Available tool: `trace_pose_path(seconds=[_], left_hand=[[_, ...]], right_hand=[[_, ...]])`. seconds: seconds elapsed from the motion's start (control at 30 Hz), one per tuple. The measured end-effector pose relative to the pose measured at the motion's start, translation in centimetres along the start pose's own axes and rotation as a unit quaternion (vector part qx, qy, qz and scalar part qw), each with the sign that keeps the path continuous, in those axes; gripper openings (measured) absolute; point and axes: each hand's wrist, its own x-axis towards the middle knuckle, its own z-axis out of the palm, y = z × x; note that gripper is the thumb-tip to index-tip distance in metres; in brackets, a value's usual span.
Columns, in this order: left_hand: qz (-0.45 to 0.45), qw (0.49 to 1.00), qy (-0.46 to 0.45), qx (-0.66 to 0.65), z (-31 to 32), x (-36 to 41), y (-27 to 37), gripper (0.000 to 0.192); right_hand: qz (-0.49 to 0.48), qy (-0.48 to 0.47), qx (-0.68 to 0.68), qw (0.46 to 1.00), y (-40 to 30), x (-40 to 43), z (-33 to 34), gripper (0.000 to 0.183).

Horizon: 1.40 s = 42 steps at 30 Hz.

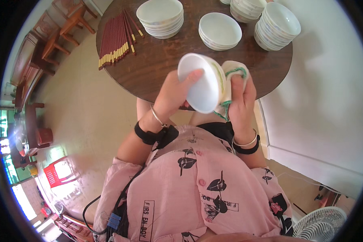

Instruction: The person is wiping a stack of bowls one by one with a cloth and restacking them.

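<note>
Tilted on its side above the table's near edge, a white bowl (199,87) is gripped by my left hand (172,90), with the thumb inside the bowl. A green pattern shows on its outer wall. My right hand (242,103) holds a white cloth (234,68) with green stitched edging against the outside of the bowl. Part of the cloth is hidden behind the bowl and my fingers. Beyond my hands, a short stack of white bowls (220,31) rests on the round dark wooden table (169,63).
Chopsticks (115,42) with yellow ends lie in a row at the table's left. Taller bowl stacks stand at the back left (160,18) and right (276,27). A white wall (326,90) borders the right side. Below it is a fan (320,225); a red plastic chair (56,174) stands left.
</note>
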Motion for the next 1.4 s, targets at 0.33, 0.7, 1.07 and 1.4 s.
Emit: trace_pose_path(seconds=[0.33, 0.7, 1.07, 1.4], left_hand=[[0.037, 0.999, 0.019, 0.002, -1.5, 0.6, 2.9, 0.044], [0.16, 0.964, 0.147, 0.151, -11.1, 8.2, 11.8, 0.031], [0.159, 0.903, 0.217, 0.337, -12.5, 10.6, 12.0, 0.034], [0.471, 0.711, 0.263, 0.452, -5.0, 6.9, 8.9, 0.027]], right_hand=[[0.188, -0.09, 0.201, 0.957, 2.4, -1.1, 0.0, 0.03], [0.123, -0.122, 0.037, 0.984, 3.8, -1.3, -0.8, 0.018], [0.095, -0.134, 0.009, 0.986, 4.1, -1.2, -1.1, 0.017], [0.084, -0.14, -0.019, 0.986, 3.8, -1.0, -1.1, 0.018]])
